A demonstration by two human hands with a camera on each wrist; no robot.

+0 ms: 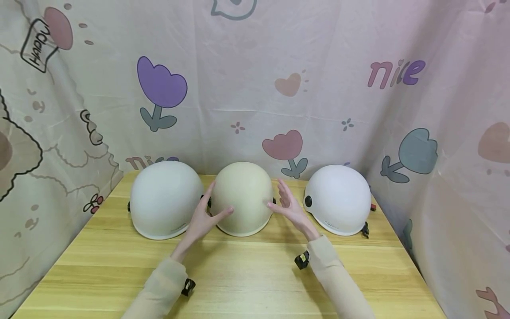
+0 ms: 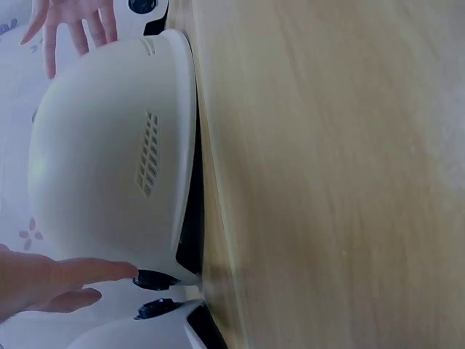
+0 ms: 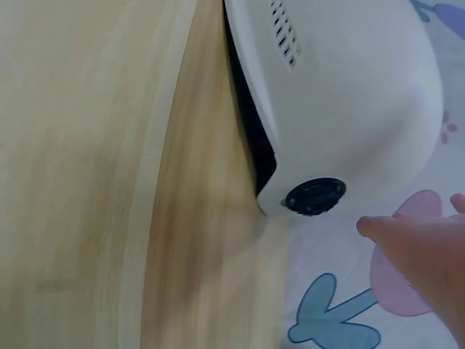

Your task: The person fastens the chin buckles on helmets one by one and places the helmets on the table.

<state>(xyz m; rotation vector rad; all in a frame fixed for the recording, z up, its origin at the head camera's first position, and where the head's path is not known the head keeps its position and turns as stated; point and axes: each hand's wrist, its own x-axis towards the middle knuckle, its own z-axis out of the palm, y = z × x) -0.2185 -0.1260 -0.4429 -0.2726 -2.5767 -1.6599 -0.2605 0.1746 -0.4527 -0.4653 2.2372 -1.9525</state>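
In the head view a cream helmet (image 1: 242, 199) stands dome-up on the wooden table, between my two hands. My left hand (image 1: 204, 219) is at its left side, thumb and fingers spread. In the left wrist view a fingertip of that hand reaches the black round knob (image 2: 154, 280) on the helmet's side. My right hand (image 1: 294, 212) is beside the right side of the cream helmet, fingers extended and thumb toward the shell. The right wrist view has the thumb (image 3: 378, 229) apart from another black knob (image 3: 315, 196).
A white helmet (image 1: 165, 199) stands close on the left, and another white helmet (image 1: 338, 199) on the right. Behind the wooden table (image 1: 247, 283) hangs a patterned cloth (image 1: 235, 66), which also covers both sides. Each sleeve bears a small black device (image 1: 188, 287).
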